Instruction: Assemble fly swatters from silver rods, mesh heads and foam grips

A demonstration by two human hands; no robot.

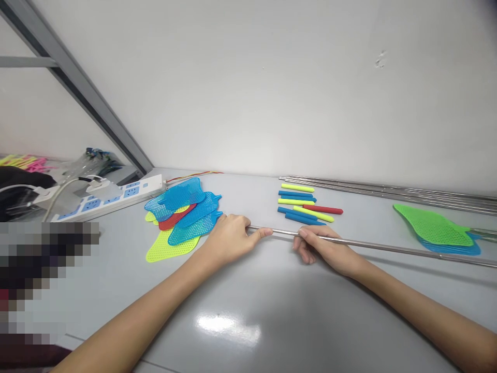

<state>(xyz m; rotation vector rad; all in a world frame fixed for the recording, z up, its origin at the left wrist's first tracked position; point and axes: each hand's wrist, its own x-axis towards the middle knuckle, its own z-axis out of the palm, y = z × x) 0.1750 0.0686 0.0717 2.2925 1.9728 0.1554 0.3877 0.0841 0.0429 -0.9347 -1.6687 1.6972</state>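
Observation:
A long thin metal rod (368, 244) runs from my left hand out past the right edge of the view. My left hand (233, 234) is closed around its left end, with the thumb stretched along it. The curled fingers hide that end. Right beside this hand lies a pile of mesh fly swatter heads, with a blue head (192, 230) closest and its neck reaching the knuckles. Beneath it is a yellow head (166, 248), and part of a red head (171, 221) shows. Further along, my right hand (316, 246) pinches the rod between thumb and fingers.
Yellow, blue and red handle sleeves (297, 201) lie behind the rod. Several metal rods (368, 192) rest along the wall. At the right are a green swatter head (435, 225) and a blue one under it. A power strip (112, 199) with plugs stands at the left.

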